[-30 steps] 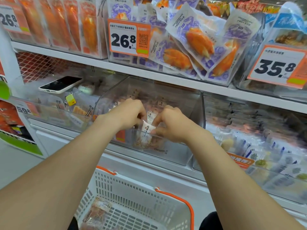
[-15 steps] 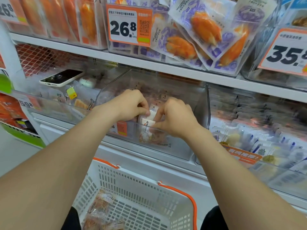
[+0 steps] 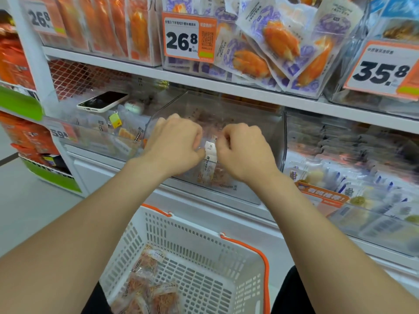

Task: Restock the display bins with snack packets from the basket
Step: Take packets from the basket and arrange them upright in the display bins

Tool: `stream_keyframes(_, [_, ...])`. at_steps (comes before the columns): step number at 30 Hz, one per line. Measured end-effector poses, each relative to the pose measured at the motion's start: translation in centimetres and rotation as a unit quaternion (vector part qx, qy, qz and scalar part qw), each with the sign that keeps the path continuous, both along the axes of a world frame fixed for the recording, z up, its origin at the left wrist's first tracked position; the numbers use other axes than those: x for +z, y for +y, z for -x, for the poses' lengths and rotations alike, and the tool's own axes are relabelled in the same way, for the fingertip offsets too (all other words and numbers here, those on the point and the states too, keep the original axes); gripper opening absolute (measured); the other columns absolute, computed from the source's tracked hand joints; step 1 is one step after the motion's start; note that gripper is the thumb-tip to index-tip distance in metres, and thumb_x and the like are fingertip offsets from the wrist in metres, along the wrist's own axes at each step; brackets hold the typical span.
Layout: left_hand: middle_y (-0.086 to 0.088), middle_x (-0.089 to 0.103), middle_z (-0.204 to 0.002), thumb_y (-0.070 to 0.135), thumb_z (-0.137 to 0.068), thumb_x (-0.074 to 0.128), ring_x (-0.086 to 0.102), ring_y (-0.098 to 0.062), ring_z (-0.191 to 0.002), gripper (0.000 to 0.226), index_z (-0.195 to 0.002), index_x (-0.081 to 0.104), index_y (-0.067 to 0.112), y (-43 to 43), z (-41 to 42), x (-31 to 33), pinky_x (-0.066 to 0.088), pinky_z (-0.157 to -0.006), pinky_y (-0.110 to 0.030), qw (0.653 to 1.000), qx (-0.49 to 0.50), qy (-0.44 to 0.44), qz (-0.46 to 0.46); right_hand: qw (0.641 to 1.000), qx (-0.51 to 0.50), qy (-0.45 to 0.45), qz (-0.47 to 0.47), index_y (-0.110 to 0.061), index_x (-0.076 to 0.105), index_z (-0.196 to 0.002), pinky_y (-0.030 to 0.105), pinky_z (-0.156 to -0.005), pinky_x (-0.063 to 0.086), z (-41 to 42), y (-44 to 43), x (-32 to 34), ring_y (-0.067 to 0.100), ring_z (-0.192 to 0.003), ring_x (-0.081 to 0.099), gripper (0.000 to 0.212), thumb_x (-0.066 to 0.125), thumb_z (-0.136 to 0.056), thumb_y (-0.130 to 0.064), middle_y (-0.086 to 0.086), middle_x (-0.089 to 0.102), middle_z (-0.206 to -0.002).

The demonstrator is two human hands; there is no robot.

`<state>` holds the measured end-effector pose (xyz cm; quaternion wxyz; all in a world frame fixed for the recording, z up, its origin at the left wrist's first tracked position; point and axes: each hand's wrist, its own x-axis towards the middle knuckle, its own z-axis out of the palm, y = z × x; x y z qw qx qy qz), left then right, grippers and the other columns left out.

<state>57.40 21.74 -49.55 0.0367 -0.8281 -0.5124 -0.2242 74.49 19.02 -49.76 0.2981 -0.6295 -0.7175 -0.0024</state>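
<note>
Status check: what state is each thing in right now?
left hand: inside clear bin, pinching snack packet.
right hand: pinching the same packet.
snack packet: held between both hands.
clear bin: open-topped, partly stocked.
basket: holds a few packets.
phone: face up, screen dark.

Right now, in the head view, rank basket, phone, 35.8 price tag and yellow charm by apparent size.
1. white basket
2. 35.8 price tag
3. phone
4. yellow charm
The basket is nearest the camera, which inflates it.
</note>
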Motion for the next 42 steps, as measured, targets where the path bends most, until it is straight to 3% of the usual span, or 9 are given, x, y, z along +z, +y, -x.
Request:
stream_keyframes(5, [-0.004, 0.062, -0.082, 0.026, -0.083, 0.065, 0.065, -0.036, -0.086, 0.023, -0.067, 0.048, 0.025, -2.0, 1.9, -4.3, 0.045, -0.065, -0.035, 0.982, 0.028, 0.131, 0.132, 0.954, 0.08, -0.223, 0.182, -0.016, 0.058, -0.097, 0.036, -0.071, 0.039, 3.2, -3.6, -2.1, 0.04, -0.095, 0.062, 0.011, 0.05, -0.1, -0.023, 0.02, 0.065, -0.112])
stream_keyframes(9, [-0.003, 0.062, -0.099, 0.028, -0.093, 0.062, 0.063, -0.029, -0.088, 0.006, -0.094, 0.064, 0.022, -2.7, 3.5, -9.9, 0.053, -0.072, -0.036, 0.925, 0.004, 0.25, 0.285, 0.895, 0.126, -0.276, 0.327, -0.015, 0.041, -0.08, 0.036, -0.064, 0.041, 5.2, -4.4, -5.7, 0.028, -0.073, 0.049, 0.021, 0.049, -0.099, -0.013, 0.008, 0.048, -0.09])
stream_keyframes(13, [-0.006, 0.071, -0.107, 0.046, -0.1, 0.057, 0.067, -0.026, -0.089, 0.036, -0.107, 0.073, 0.015, -3.3, 5.2, -15.9, 0.058, -0.084, -0.04, 0.862, -0.025, 0.296, 0.411, 0.844, 0.164, -0.313, 0.403, -0.016, 0.038, -0.076, 0.033, -0.058, 0.039, 7.4, -5.1, -10.1, 0.018, -0.063, 0.041, 0.027, 0.049, -0.098, -0.005, 0.004, 0.037, -0.079])
stream_keyframes(19, [-0.002, 0.052, -0.073, 0.031, -0.107, 0.052, 0.048, -0.019, -0.06, 0.037, -0.074, 0.055, 0.013, -5.1, 7.3, -24.0, 0.047, -0.071, -0.037, 0.807, 0.003, 0.344, 0.48, 0.802, 0.202, -0.393, 0.401, -0.015, 0.053, -0.111, 0.038, -0.075, 0.05, 9.4, -5.4, -15.4, 0.023, -0.083, 0.055, 0.012, 0.052, -0.1, -0.009, 0.003, 0.056, -0.106])
stream_keyframes(21, [-0.001, 0.055, -0.084, 0.027, -0.106, 0.053, 0.059, -0.018, -0.074, 0.022, -0.105, 0.061, 0.006, -6.0, 8.2, -27.0, 0.048, -0.075, -0.034, 0.768, 0.011, 0.394, 0.506, 0.796, 0.213, -0.429, 0.371, -0.016, 0.053, -0.107, 0.037, -0.072, 0.05, 9.5, -5.0, -16.9, 0.025, -0.083, 0.057, 0.014, 0.053, -0.098, -0.006, 0.002, 0.057, -0.1])
stream_keyframes(23, [-0.003, 0.063, -0.117, 0.031, -0.106, 0.055, 0.063, -0.02, -0.093, 0.04, -0.139, 0.055, 0.007, -6.9, 8.8, -29.8, 0.055, -0.084, -0.034, 0.732, -0.003, 0.431, 0.527, 0.786, 0.217, -0.457, 0.356, -0.015, 0.059, -0.104, 0.035, -0.065, 0.046, 9.4, -4.6, -18.3, 0.023, -0.079, 0.058, 0.014, 0.055, -0.097, -0.004, 0.0, 0.059, -0.096])
stream_keyframes(28, [-0.011, 0.039, -0.16, 0.039, -0.102, 0.062, 0.056, -0.031, -0.129, 0.076, -0.163, 0.022, 0.018, -8.4, 7.4, -34.0, 0.052, -0.093, -0.042, 0.781, -0.038, 0.336, 0.526, 0.778, 0.223, -0.458, 0.367, -0.017, 0.065, -0.115, 0.035, -0.061, 0.047, 9.3, -3.8, -20.5, 0.02, -0.079, 0.061, 0.021, 0.058, -0.097, -0.009, -0.001, 0.062, -0.098])
stream_keyframes(33, [-0.012, 0.041, -0.152, 0.036, -0.103, 0.057, 0.049, -0.036, -0.135, 0.061, -0.154, 0.033, 0.014, -9.8, 5.3, -38.2, 0.048, -0.102, -0.052, 0.809, -0.034, 0.328, 0.487, 0.784, 0.237, -0.425, 0.385, -0.017, 0.056, -0.104, 0.038, -0.07, 0.054, 9.3, -3.4, -20.7, 0.019, -0.078, 0.058, 0.01, 0.055, -0.098, -0.009, 0.001, 0.057, -0.098])
stream_keyframes(42, [-0.024, 0.036, -0.154, 0.048, -0.083, 0.083, 0.037, -0.043, -0.143, 0.116, -0.16, 0.009, 0.005, -9.2, 5.6, -42.1, 0.039, -0.117, -0.05, 0.814, -0.003, 0.335, 0.475, 0.79, 0.241, -0.376, 0.419, -0.016, 0.057, -0.115, 0.033, -0.069, 0.052, 8.3, -3.5, -21.0, 0.016, -0.074, 0.054, 0.017, 0.052, -0.1, -0.011, 0.001, 0.057, -0.102])
